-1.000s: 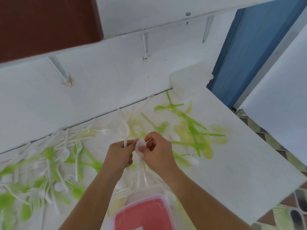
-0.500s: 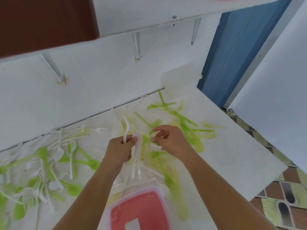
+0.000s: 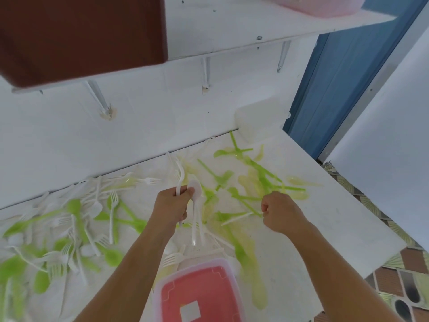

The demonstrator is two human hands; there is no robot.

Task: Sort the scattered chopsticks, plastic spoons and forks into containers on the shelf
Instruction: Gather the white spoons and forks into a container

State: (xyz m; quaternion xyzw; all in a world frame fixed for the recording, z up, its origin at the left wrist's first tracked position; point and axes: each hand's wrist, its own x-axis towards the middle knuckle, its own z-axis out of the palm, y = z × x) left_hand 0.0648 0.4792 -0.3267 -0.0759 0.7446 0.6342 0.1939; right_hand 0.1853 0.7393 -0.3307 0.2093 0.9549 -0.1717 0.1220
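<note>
White and green plastic spoons and forks lie scattered over a white table (image 3: 336,228). My left hand (image 3: 171,205) grips a bunch of white spoons (image 3: 196,205), their bowls up and handles hanging down. My right hand (image 3: 281,211) pinches the end of one white utensil (image 3: 236,218) that lies low over the table among green spoons (image 3: 255,182). A thick heap of white forks (image 3: 97,205) and green spoons covers the table's left part. Above, a white shelf (image 3: 232,31) carries a dark red container (image 3: 81,36) and a pink one (image 3: 320,5).
A red-lidded clear box (image 3: 199,293) stands at the table's near edge between my arms. A translucent white box (image 3: 260,119) sits in the far right corner against the wall. A blue door frame (image 3: 336,77) and patterned floor tiles (image 3: 406,282) lie to the right.
My right hand has left the bunch in my left hand, moved right and down, and taken hold of a white utensil on the table. The view tilted up, showing the shelf.
</note>
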